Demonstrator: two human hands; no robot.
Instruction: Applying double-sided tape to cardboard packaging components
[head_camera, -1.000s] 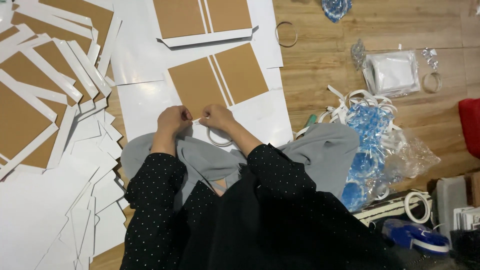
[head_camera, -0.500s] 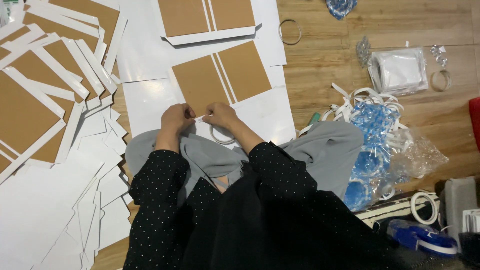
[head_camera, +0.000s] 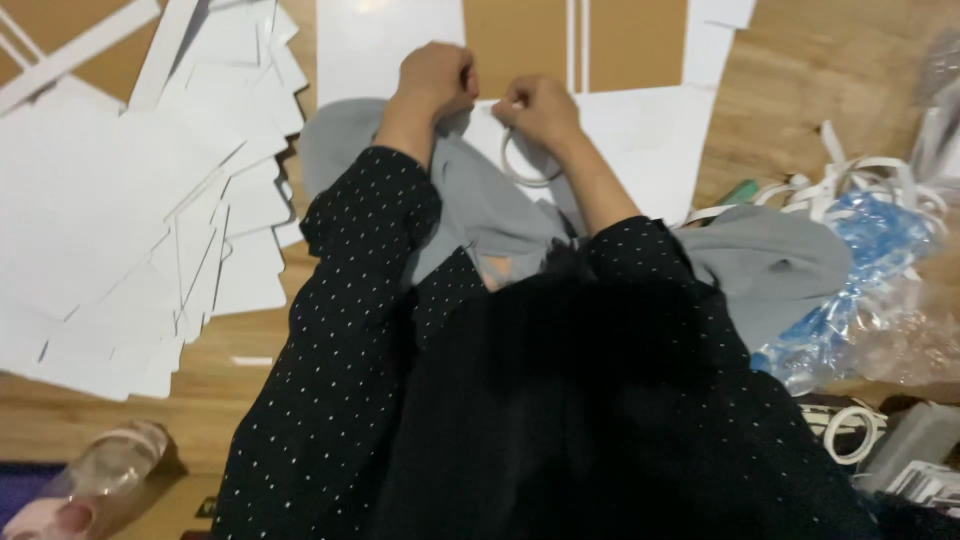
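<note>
My left hand (head_camera: 432, 80) and my right hand (head_camera: 540, 108) are close together over a white sheet (head_camera: 640, 140), fingers pinched on a thin white strip between them. A loop of that white strip (head_camera: 522, 168) hangs below my right hand. Both forearms come out of black dotted sleeves (head_camera: 360, 260). A grey cloth (head_camera: 770, 265) lies across my lap under my arms. Just beyond my hands lies a brown cardboard panel (head_camera: 575, 45) with white stripes.
A heap of white cut sheets (head_camera: 130, 210) covers the wooden floor at left. White strips (head_camera: 860, 180) and blue-printed plastic bags (head_camera: 850, 280) lie at right. A clear plastic bottle (head_camera: 90, 480) rests at bottom left; a roll of white tape (head_camera: 850, 430) at bottom right.
The view has tilted down and closer, so my hands now sit near the top of the frame. Both hands stay pinched together on the strip.
</note>
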